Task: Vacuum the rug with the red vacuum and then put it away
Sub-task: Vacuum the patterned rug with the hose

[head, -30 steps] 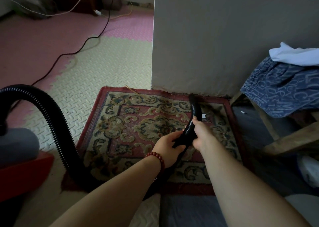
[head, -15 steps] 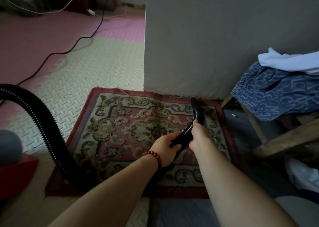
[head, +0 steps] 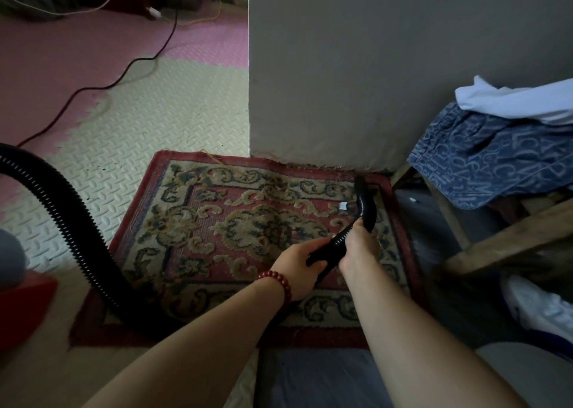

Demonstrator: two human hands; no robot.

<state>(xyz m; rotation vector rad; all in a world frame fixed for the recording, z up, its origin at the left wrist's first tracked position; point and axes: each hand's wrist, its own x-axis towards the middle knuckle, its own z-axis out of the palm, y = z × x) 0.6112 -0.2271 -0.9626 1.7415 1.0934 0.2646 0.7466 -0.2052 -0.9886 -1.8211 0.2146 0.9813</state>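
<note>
Both hands were wrapped round the black hose. The left hand, a red bead bracelet on its wrist, gripped it lower down, and the right hand held it just ahead, behind the curved nozzle. The nozzle tip sat at the far right corner of the patterned rug, beside a small white scrap. The hose looped back over the rug's near left corner to the red vacuum at the left edge.
</note>
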